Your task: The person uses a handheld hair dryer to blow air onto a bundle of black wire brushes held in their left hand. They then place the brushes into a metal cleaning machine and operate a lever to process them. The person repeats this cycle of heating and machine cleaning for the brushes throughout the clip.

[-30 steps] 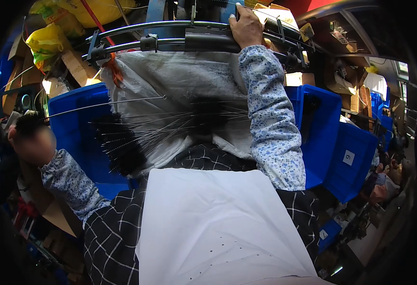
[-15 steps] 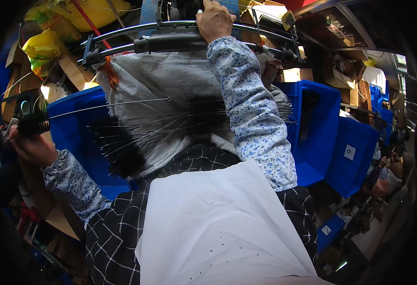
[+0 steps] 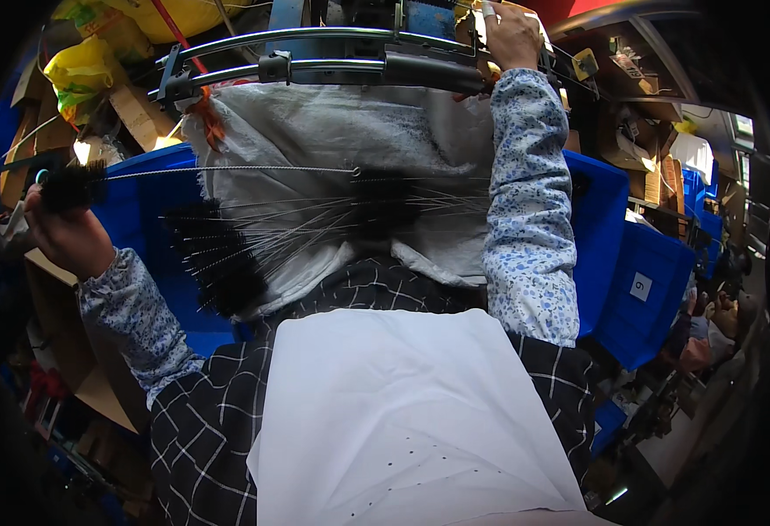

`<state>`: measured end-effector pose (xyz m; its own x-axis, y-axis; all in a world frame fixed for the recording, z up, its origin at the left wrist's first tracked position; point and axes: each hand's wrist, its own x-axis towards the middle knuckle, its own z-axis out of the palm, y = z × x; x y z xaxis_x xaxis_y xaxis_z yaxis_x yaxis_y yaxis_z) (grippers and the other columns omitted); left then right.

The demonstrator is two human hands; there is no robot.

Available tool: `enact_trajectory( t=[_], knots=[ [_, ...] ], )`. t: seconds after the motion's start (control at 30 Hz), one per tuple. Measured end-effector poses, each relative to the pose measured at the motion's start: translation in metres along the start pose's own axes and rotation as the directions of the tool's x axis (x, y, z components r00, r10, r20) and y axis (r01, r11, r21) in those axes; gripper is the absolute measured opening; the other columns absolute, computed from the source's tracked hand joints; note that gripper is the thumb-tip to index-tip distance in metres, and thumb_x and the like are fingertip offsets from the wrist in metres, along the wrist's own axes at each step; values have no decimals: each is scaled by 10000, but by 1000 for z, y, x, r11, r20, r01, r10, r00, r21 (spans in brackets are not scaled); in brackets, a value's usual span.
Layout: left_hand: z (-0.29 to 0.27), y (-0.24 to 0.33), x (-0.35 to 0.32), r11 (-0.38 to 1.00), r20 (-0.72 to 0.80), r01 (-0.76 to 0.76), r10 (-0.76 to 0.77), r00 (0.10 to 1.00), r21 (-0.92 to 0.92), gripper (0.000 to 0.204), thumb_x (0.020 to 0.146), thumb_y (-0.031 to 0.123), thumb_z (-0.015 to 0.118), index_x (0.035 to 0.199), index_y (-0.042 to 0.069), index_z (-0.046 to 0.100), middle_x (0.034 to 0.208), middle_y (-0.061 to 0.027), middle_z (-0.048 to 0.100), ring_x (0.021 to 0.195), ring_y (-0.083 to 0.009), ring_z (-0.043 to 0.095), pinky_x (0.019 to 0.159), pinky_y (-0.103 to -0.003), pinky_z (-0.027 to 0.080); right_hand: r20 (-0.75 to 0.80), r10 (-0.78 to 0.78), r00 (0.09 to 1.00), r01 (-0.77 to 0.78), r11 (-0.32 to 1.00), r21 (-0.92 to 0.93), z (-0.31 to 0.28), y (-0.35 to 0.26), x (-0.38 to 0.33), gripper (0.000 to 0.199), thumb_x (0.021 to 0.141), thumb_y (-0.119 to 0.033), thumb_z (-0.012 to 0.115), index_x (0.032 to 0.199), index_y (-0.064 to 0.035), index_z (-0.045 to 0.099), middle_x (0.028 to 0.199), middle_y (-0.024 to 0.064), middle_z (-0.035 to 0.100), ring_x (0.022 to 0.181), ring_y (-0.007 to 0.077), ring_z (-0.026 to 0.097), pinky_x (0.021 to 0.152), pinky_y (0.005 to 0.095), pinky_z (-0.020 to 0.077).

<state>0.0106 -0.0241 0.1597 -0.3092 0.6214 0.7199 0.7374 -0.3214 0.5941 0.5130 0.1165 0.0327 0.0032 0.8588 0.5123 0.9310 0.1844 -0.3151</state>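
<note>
My left hand (image 3: 69, 237) is closed round the black bristle head of a twisted-wire brush (image 3: 73, 186). Its thin wire stem runs to the right and ends in a small loop above my lap. At the upper right, my right hand (image 3: 515, 39) grips the end of a dark sliding carriage (image 3: 433, 74) on two curved-looking metal rails (image 3: 332, 67); its fingertips are partly hidden. Across my lap, on a white woven sheet (image 3: 315, 118), lie several more wire brushes (image 3: 218, 254), with black bristles at the left and in the middle.
A blue bin (image 3: 153, 188) stands at my left and another blue bin (image 3: 600, 228) at my right. Yellow plastic bags (image 3: 82, 74) and cardboard pieces (image 3: 139, 118) lie at the far left. A red pole (image 3: 177, 31) leans behind the rails.
My right hand has moved right, and the dark carriage has slid right along the rails with it. My left hand has raised the brush slightly, its stem now nearly level.
</note>
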Motion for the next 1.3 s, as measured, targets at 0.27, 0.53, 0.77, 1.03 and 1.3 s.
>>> enact_trajectory(
  t=[0.27, 0.53, 0.77, 1.03, 1.3],
  knots=[
    [60, 43, -34, 653, 361, 469, -304, 881, -594, 148, 879, 155, 437, 956, 36, 481, 856, -36, 519, 767, -93, 517, 685, -213, 443, 485, 210, 849, -273, 960, 61, -69, 4, -8, 262, 844, -288, 484, 1042, -140, 570, 911, 115, 604, 858, 214, 579, 738, 296, 443],
    [117, 98, -92, 606, 703, 628, -153, 695, -489, 190, 899, 225, 402, 942, 45, 448, 840, -15, 517, 681, -57, 473, 613, -174, 389, 585, -510, 630, -165, 649, 743, -98, -144, -90, 336, 893, -229, 399, 1145, -11, 435, 902, 122, 564, 836, 232, 551, 754, 309, 432],
    [55, 50, -71, 928, 644, 325, -136, 753, -184, 396, 893, 399, 331, 980, 24, 425, 842, -61, 523, 688, -92, 478, 647, -205, 391, 261, 24, 965, -105, 947, 303, -45, -134, -57, 251, 847, -237, 474, 1007, -67, 566, 804, 130, 605, 739, 228, 576, 641, 312, 460],
    [-26, -38, -90, 865, 703, 193, -491, 514, 463, 228, 864, 231, 484, 857, 3, 494, 795, -73, 491, 690, -146, 457, 642, -243, 387, 43, 70, 997, -62, 985, -160, 10, -62, -16, 236, 793, -293, 498, 971, -182, 606, 835, 79, 612, 824, 270, 553, 761, 397, 400],
    [-31, -56, -91, 799, 689, 286, -601, 405, 529, 256, 872, 260, 469, 798, 16, 498, 638, 7, 431, 592, -79, 376, 530, -227, 319, -44, -27, 999, 24, 996, -84, 7, -66, -15, 169, 742, -199, 543, 876, -138, 625, 698, 57, 578, 752, 254, 534, 695, 397, 386]
  ],
)
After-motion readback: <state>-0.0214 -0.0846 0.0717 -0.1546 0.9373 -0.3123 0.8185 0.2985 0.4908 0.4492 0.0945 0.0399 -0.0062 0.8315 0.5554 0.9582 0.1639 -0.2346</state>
